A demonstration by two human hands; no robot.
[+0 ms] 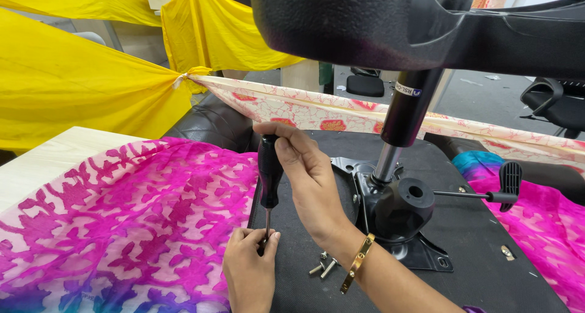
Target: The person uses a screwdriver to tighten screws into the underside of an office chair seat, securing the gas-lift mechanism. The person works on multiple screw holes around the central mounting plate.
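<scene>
Nearby, loose bolts (324,267) lie beside both hands gripping the screwdriver (269,173).

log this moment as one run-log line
right hand: grips screwdriver handle, upright | left hand: pinches shaft tip at seat base edge | bolts: loose beside chair mechanism

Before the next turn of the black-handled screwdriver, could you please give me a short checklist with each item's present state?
1. Right hand grips the black-handled screwdriver at its handle: ok.
2. Left hand pinches the shaft near the tip: ok.
3. Tip seated in a screw head: cannot tell, fingers hide it.
4. Screwdriver close to upright: ok.
5. Loose silver bolts lie on the black upturned seat underside, apart from the tip: ok.
6. Pink patterned cloth lies right beside the tip: not ok.
</scene>
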